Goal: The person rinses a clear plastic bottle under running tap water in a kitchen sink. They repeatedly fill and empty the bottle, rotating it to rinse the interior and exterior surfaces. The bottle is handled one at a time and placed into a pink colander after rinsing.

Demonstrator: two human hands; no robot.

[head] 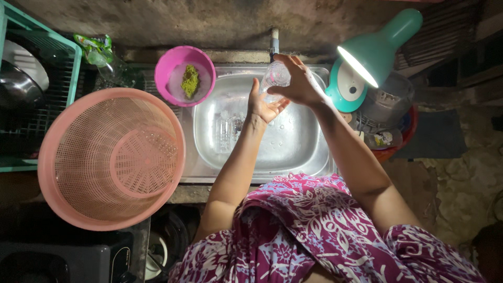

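My right hand (301, 81) grips a clear drinking glass (275, 77) and holds it tilted over the steel sink (209, 152), just under the tap (274, 42). My left hand (264, 107) is cupped palm up directly below the glass, fingers apart, holding nothing. Another clear glass (226, 132) lies in the wet sink basin to the left of my left wrist.
A large pink mesh basket (111, 157) stands left of the sink. A small pink bowl (178, 65) with a green scrubber (189, 79) sits at the sink's back left corner. A teal lamp (369, 57) shines at the right above stacked pots. A green dish rack (52, 68) holds dishes far left.
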